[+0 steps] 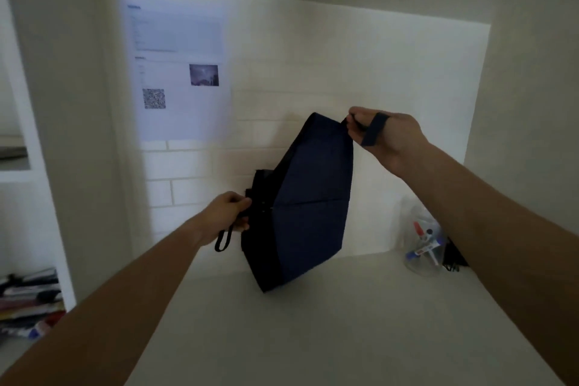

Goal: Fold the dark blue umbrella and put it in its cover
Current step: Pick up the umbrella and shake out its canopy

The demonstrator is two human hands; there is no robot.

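Two bare forearms reach in from the lower corners over one pale surface (pixel 282 338). Both hands hold the single dark blue umbrella (pixel 310 207), which hangs above the surface, half collapsed with its cloth loose. The left hand (pixel 227 216) is closed around the umbrella's handle end, and one black wrist loop (pixel 224 240) dangles below it. The right hand (pixel 380 135), higher up, pinches the top edge of the cloth between its fingertips, with one dark blue strap (pixel 374 129) lying across its fingers. On the right, toward the back of the surface, stands one clear jar (pixel 421 241) holding several markers. Beyond, two printed sheets (pixel 181 72) hang on the white tiled wall.
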